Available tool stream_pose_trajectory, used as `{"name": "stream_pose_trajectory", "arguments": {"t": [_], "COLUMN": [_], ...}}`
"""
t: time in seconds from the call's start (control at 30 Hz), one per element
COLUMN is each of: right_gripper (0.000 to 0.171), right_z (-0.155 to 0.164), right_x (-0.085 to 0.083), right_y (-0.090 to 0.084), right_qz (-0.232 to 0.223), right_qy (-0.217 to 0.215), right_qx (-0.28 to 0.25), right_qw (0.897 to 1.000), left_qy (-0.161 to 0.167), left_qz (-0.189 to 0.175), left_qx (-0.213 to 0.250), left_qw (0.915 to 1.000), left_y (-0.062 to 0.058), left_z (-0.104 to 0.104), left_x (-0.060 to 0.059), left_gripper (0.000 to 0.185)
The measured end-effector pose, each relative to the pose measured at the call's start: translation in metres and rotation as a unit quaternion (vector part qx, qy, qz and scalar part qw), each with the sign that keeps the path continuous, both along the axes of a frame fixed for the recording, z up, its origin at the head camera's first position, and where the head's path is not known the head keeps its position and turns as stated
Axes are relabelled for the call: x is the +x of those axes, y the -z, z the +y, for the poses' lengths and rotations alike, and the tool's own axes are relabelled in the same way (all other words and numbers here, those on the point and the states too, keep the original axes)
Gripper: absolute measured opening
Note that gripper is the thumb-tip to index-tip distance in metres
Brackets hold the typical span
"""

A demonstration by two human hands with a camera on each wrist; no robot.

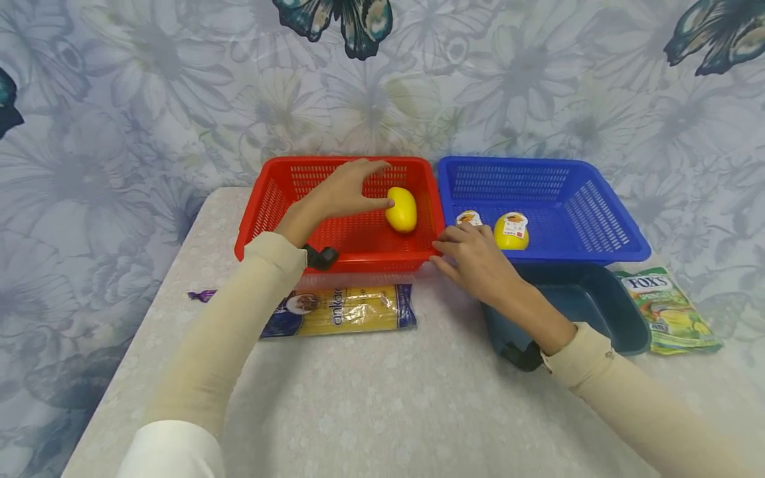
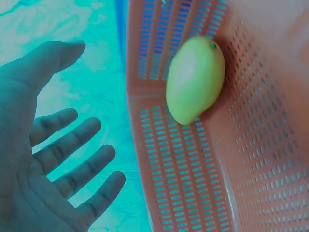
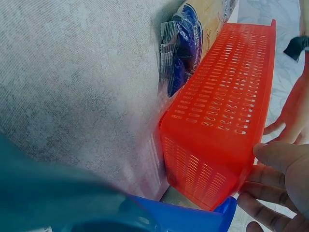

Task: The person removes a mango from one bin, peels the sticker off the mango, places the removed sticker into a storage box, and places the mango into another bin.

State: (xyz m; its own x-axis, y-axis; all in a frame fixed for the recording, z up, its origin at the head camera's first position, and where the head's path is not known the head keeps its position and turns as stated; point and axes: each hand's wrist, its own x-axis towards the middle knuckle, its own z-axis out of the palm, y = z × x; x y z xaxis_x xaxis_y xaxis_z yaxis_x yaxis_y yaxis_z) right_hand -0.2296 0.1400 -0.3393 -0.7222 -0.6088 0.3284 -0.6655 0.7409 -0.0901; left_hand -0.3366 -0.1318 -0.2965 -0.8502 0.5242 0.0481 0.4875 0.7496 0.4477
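Note:
A yellow mango-shaped fruit (image 1: 402,209) (image 2: 195,87) lies in the red basket (image 1: 281,199) (image 2: 251,169) near its right wall. My left hand (image 1: 366,189) (image 2: 63,121) hovers over that basket just left of the fruit, fingers spread and holding nothing. My right hand (image 1: 455,250) (image 3: 276,180) rests on the table at the red basket's (image 3: 222,111) front right corner, fingers relaxed and touching the corner. The blue basket (image 1: 597,219) (image 3: 193,217) beside it holds a yellow labelled fruit (image 1: 510,232) and a small labelled item (image 1: 469,218).
A pasta packet (image 1: 340,311) (image 3: 186,48) lies in front of the red basket, with a purple wrapper (image 1: 202,295) to its left. A dark teal tray (image 1: 597,312) sits under my right wrist, and a green candy bag (image 1: 669,309) lies right of it. A flowered wall stands behind.

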Motion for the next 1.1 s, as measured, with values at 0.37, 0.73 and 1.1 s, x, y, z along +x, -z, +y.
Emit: {"name": "stream_pose_trajectory", "arguments": {"t": [0.37, 0.73, 1.1], "right_gripper": [0.032, 0.031, 0.034], "right_z": [0.003, 0.001, -0.002], "right_x": [0.001, 0.002, 0.003], "right_y": [0.003, 0.003, 0.003], "right_qz": [-0.006, -0.003, -0.005], "right_qy": [0.003, 0.004, 0.008], "right_qx": [-0.013, -0.019, -0.023], "right_qw": [1.0, 1.0, 1.0], "left_qy": [-0.038, -0.07, -0.12], "left_qz": [0.036, 0.071, 0.111], "left_qx": [0.081, 0.128, 0.158], "left_qw": [0.9953, 0.9868, 0.9739], "left_y": [0.013, 0.025, 0.037], "left_z": [-0.021, -0.05, -0.091], "left_x": [0.044, 0.087, 0.118], "left_gripper": [0.07, 0.065, 0.063]}}
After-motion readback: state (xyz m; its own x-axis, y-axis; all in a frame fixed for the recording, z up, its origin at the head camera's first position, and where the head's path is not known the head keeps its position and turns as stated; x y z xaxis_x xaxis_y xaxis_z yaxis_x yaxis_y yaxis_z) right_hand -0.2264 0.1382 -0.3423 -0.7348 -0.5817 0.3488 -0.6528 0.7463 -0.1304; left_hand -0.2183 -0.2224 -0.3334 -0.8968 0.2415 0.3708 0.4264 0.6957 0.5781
